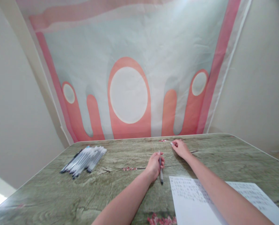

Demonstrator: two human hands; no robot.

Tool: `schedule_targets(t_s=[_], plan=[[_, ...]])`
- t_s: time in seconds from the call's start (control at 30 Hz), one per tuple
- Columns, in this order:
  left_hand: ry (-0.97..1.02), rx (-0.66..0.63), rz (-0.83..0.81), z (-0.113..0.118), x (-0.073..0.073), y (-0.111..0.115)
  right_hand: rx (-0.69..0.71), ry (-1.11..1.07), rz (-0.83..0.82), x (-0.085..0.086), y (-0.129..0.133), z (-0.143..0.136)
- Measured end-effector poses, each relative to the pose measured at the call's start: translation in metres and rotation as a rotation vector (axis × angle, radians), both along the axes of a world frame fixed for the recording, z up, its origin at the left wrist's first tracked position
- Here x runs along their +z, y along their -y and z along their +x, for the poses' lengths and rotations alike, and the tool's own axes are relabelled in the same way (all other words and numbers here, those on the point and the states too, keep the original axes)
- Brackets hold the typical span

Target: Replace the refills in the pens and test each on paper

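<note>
My left hand [154,166] is closed round a pen [161,172] with a clear barrel and a dark lower end that points toward me. To its right and farther away, my right hand [180,148] pinches a small whitish piece [171,143] between thumb and fingertips. That piece is too small to name surely. The two hands are apart, low over the wood-patterned table [134,147]. A pile of similar clear pens [85,160] with dark ends lies at the left of the table.
Sheets of paper with handwriting [188,200] lie at the front right, under my right forearm. Pink flower prints [161,219] mark the tabletop. A pink and pale hanging cloth [130,40] covers the wall behind the table's far edge.
</note>
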State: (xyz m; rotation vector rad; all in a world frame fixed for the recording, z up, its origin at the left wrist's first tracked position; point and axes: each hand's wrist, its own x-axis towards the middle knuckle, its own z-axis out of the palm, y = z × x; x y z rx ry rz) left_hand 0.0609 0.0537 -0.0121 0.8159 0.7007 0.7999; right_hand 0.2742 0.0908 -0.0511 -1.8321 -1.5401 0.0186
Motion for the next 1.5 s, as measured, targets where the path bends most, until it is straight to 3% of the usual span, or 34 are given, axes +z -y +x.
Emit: schedule_targets(t_s=[0.33, 0.7, 1.13, 1.5], plan=[[-0.012, -0.004, 0.002, 0.000, 0.001, 0.000, -0.118, 0.107, 0.049, 0.001, 0.005, -0.005], [0.000, -0.011, -0.002, 0.000, 0.001, 0.001, -0.160, 0.126, 0.051, -0.001, 0.003, -0.005], [0.003, -0.014, 0.008, 0.000, -0.003, -0.001, -0.075, 0.008, 0.052, -0.007, -0.001, 0.008], [-0.013, -0.015, 0.008, 0.000, 0.000, 0.000, -0.053, -0.024, 0.062, -0.006, 0.001, 0.003]])
